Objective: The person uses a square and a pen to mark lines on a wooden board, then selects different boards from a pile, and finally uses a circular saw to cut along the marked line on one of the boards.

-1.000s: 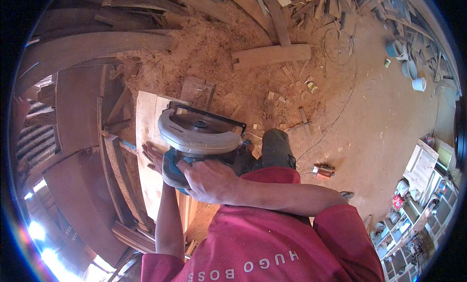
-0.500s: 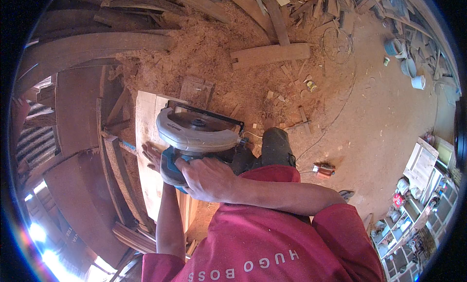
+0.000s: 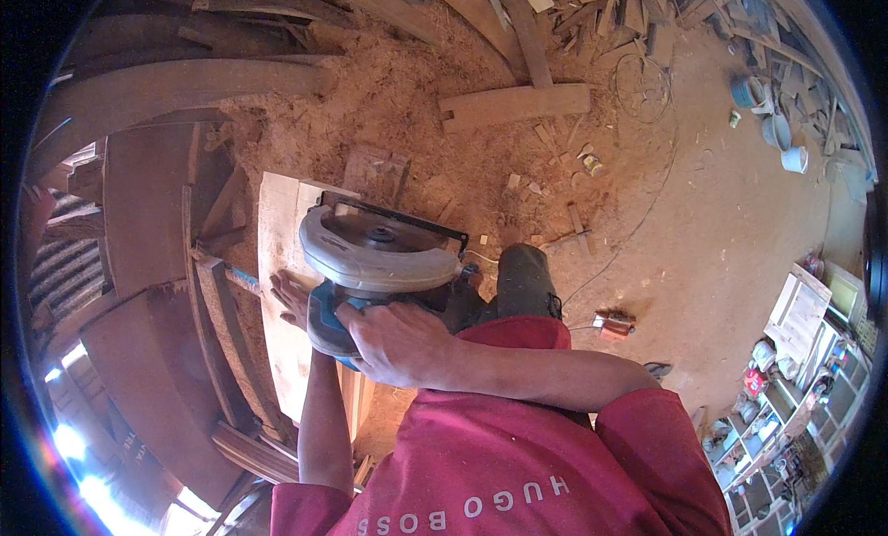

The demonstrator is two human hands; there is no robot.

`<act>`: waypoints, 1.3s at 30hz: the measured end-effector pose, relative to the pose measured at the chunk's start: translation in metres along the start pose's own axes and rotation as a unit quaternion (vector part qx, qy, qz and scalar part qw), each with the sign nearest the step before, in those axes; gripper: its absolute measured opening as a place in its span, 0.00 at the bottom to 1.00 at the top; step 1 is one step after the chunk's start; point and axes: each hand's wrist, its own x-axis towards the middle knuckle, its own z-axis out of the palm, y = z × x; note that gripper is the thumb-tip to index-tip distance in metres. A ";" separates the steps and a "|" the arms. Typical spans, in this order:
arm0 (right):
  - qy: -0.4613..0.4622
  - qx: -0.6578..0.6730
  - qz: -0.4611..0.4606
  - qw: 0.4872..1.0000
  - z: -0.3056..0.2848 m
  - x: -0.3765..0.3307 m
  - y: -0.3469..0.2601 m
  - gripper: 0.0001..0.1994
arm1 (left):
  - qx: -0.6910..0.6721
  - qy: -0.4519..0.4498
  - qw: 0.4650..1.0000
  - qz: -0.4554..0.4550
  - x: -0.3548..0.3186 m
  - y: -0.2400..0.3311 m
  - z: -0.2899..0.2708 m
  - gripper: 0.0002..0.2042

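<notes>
My right hand (image 3: 400, 344) is wrapped around the handle of a circular saw (image 3: 379, 263) with a grey blade guard, a teal body and a dark base plate. The saw rests over a pale wooden board (image 3: 279, 231) at centre left. My left hand (image 3: 292, 297) lies on the board just left of the saw, fingers stretched out and apart; the saw body hides part of it. Where the blade meets the wood cannot be seen.
Sawdust and offcuts cover the ground ahead, with a plank (image 3: 516, 105) among them. A cable (image 3: 638, 223) runs across the floor near an orange item (image 3: 615, 325). Buckets (image 3: 777, 129) stand far right; a cluttered shelf (image 3: 786, 406) is at lower right. Timber frames (image 3: 231, 342) stand at left.
The saw and my right hand have shifted very slightly to the right. My left hand stays in place on the board.
</notes>
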 end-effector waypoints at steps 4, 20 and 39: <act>-0.008 0.000 0.006 1.000 -0.003 0.001 -0.005 0.23 | -0.002 0.004 1.000 0.001 0.000 -0.002 -0.001 0.41; -0.004 -0.008 -0.003 1.000 -0.002 0.005 -0.005 0.23 | 0.134 0.108 0.957 0.233 0.027 -0.100 0.030 0.38; -0.008 0.001 0.012 1.000 -0.001 0.017 -0.009 0.21 | 0.066 0.005 0.997 0.031 0.024 -0.096 0.033 0.42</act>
